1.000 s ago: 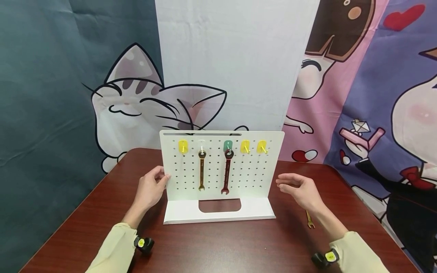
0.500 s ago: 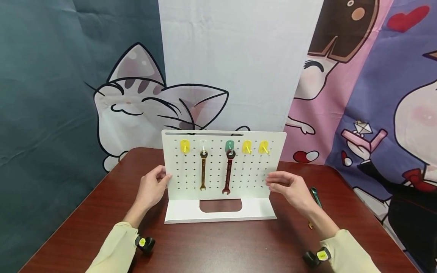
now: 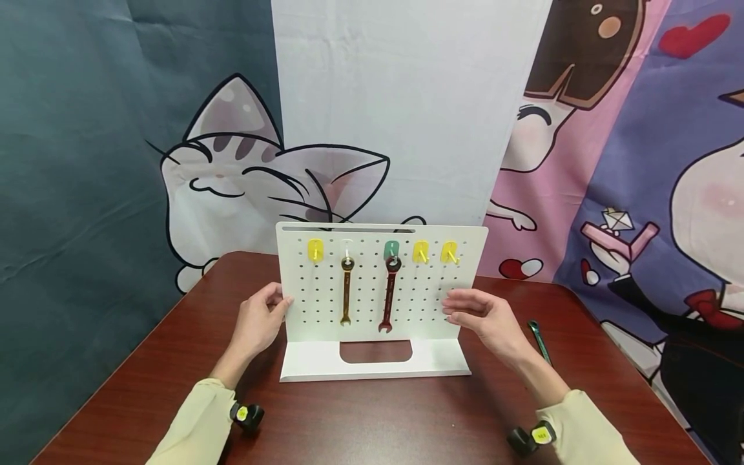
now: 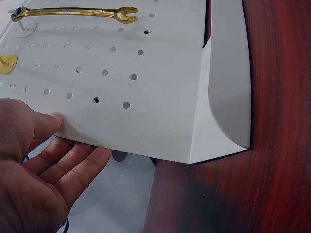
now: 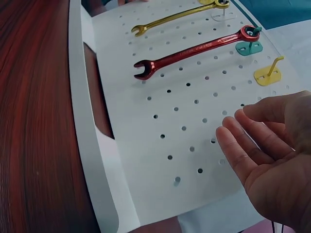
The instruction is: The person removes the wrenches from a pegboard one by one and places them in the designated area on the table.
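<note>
A white pegboard stand [image 3: 430,352] stands upright on the table. My left hand [image 3: 259,323] pinches its left edge, the thumb [image 4: 46,125] on the front face and the fingers behind. A gold wrench [image 3: 346,297] hangs from a clear hook, and a red wrench [image 3: 387,300] from a green hook [image 3: 391,248]. In front of the board's right side is my right hand [image 3: 491,325], holding nothing, its fingers [image 5: 238,148] loosely extended close over the holes.
Yellow hooks [image 3: 316,250] sit at the board's left and right, with nothing on them. A green wrench [image 3: 540,340] lies on the brown table [image 3: 360,426] behind my right wrist. A printed cloth backdrop [image 3: 407,116] hangs behind.
My right hand has moved left, from beside the board's right edge to in front of its face. The green wrench has come into view behind the wrist. My left hand keeps its hold.
</note>
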### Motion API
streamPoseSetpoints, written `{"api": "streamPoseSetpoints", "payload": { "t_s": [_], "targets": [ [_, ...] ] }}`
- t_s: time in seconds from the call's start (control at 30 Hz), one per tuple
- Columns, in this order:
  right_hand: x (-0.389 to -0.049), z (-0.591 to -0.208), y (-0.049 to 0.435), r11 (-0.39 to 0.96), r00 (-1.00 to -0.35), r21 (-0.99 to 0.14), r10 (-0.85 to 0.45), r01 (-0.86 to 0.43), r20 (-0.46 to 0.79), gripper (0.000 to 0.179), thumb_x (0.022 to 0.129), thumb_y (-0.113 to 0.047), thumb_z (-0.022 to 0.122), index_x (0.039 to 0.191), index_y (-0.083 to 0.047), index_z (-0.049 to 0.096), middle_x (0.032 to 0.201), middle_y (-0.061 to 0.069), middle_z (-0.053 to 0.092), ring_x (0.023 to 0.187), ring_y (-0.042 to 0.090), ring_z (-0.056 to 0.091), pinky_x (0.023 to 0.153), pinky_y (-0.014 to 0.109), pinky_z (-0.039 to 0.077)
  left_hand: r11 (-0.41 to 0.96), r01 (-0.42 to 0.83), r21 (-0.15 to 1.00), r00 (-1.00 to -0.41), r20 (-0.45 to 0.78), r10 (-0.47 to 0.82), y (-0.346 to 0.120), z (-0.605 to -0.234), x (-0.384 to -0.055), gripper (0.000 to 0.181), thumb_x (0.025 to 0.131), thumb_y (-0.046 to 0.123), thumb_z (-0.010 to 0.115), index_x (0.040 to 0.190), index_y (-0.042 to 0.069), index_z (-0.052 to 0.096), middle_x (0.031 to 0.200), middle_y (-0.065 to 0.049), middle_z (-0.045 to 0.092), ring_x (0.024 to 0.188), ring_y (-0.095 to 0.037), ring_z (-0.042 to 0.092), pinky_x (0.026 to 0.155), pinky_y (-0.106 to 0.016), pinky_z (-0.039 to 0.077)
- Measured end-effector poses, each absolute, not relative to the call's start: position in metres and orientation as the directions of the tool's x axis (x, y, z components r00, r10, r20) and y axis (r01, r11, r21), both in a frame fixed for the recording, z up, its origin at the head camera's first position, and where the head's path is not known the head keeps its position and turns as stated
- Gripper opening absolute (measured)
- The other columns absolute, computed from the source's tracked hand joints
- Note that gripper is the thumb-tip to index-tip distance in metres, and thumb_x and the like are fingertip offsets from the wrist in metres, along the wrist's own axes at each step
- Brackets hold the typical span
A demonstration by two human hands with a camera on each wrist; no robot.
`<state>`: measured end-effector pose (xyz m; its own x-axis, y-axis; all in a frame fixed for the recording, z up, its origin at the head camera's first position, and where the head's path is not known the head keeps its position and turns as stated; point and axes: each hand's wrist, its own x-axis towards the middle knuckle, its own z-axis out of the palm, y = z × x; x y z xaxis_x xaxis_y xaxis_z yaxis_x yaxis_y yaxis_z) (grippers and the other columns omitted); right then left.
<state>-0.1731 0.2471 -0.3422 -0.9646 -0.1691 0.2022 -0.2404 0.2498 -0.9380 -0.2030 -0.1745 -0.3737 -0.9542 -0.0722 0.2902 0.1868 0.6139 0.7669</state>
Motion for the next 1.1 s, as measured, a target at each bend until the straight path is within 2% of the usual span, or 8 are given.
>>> {"api": "streamPoseSetpoints", "payload": {
  "t_s": [0.33,0.57,0.8,1.1],
  "targets": [
    [-0.177,-0.342,0.234,0.222,-0.957,-0.943,-0.204,-0.248,0.204,0.053,0.094,-0.001,0.076,0.142,0.007,0.058,0.136,0.033,0.065,0.112,0.018,0.077,0.093,0.022,0.058,0.61,0.186,0.77,-0.955,0.288,-0.072,-0.175,-0.374,-0.202,0.014,0.104,0.012,0.067,0.116,0.005,0.068,0.091,-0.013,0.071,0.071,-0.019,0.058,0.062,-0.028,0.045],
    [-0.179,-0.341,0.223,0.198,-0.951,-0.947,-0.229,-0.254,0.207,0.051,0.094,0.001,0.074,0.143,0.005,0.058,0.137,0.032,0.065,0.118,0.027,0.074,0.096,0.022,0.056,0.618,0.188,0.764,-0.952,0.296,-0.075,-0.175,-0.374,-0.203,0.012,0.103,0.012,0.068,0.113,0.005,0.068,0.09,-0.012,0.071,0.072,-0.019,0.059,0.064,-0.027,0.047],
    [-0.179,-0.339,0.216,0.193,-0.951,-0.95,-0.241,-0.245,0.196,0.052,0.096,0.001,0.073,0.145,0.003,0.057,0.139,0.03,0.065,0.122,0.03,0.072,0.098,0.022,0.055,0.614,0.189,0.767,-0.954,0.291,-0.07,-0.175,-0.374,-0.202,0.013,0.103,0.012,0.067,0.114,0.005,0.068,0.093,-0.014,0.073,0.076,-0.019,0.064,0.065,-0.026,0.051],
    [-0.182,-0.336,0.206,0.114,-0.936,-0.961,-0.281,-0.251,0.211,0.056,0.095,0.007,0.069,0.149,0.003,0.052,0.146,0.029,0.06,0.123,0.037,0.071,0.097,0.031,0.059,0.609,0.198,0.768,-0.952,0.298,-0.067,-0.176,-0.373,-0.202,0.009,0.104,0.012,0.067,0.11,0.006,0.068,0.089,-0.011,0.07,0.072,-0.017,0.059,0.063,-0.027,0.045]
  ]
}}
